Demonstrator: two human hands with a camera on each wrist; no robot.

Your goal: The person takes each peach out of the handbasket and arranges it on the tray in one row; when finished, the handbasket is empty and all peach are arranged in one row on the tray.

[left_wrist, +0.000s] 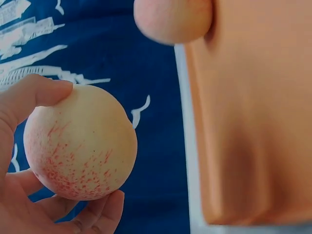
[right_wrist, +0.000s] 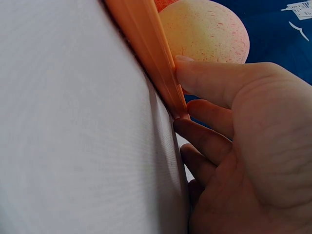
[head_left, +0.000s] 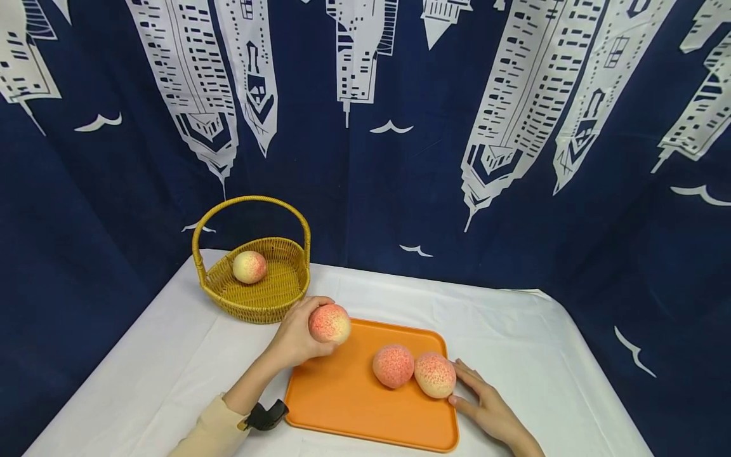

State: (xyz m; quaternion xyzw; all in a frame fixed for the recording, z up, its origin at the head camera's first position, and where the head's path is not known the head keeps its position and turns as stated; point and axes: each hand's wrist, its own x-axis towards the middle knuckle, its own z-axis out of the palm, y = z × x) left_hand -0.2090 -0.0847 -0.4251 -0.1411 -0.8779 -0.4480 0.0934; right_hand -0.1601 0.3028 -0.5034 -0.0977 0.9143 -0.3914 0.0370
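Note:
My left hand (head_left: pixel 301 334) holds a peach (head_left: pixel 330 324) above the far left corner of an orange tray (head_left: pixel 337 400). In the left wrist view, the thumb lies on one side of this pale, red-speckled peach (left_wrist: pixel 83 141) and the fingers curl round the other. Two more peaches sit side by side on the tray: a pinker peach (head_left: pixel 393 366) and, to its right, a paler peach (head_left: pixel 435 375). My right hand (head_left: pixel 485 406) is at the tray's right edge, beside the paler peach, thumb and fingers apart. The right wrist view shows its fingertips at the tray rim (right_wrist: pixel 146 39).
A woven basket (head_left: pixel 259 311) with a tall arched handle stands behind and left of the tray, with one peach (head_left: pixel 249 267) inside. White cloth (head_left: pixel 143 393) covers the table. A dark blue curtain (head_left: pixel 365 190) with white buildings hangs behind.

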